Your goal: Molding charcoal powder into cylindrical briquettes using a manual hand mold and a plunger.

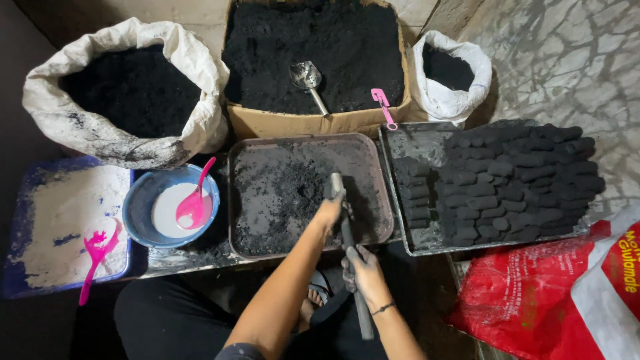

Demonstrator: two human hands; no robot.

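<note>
- Both hands are on a grey metal tube [348, 247] in the lower middle of the frame. It runs at a slant from the tray [243, 200] in the centre down toward the bottom edge.
- Left hand [330, 210] wraps around the tube near its top end, right over the black powder in the tray. Fingers are curled round it, so it's a closed grip.
- Right hand [363, 270] clamps the tube lower down, just below the tray's near rim. Also closed round it, and sooty.
- Counting stuff: one tube, two dark trays (centre one with loose powder, right tray [399, 220] stacked with black briquettes [513, 183]), way too many of those to count.
- Two white sacks of black powder, big sack [127, 90] upper left and small sack [450, 77] upper right, plus one cardboard box [313, 123] of the same stuff at top centre.
- One metal scoop [308, 80] lies in the box, and a pink tool [383, 107] sits on its front edge.
- One blue bowl [137, 207] of white liquid with a pink spoon [195, 203], left of centre.
- One blue tray [20, 220] of white powder at far left with a pink scoop [97, 250].
- Red bag [527, 300] at lower right is cut off by the frame.
- Tube's lower end gets lost against dark clothing, hard to see where it stops.
</note>
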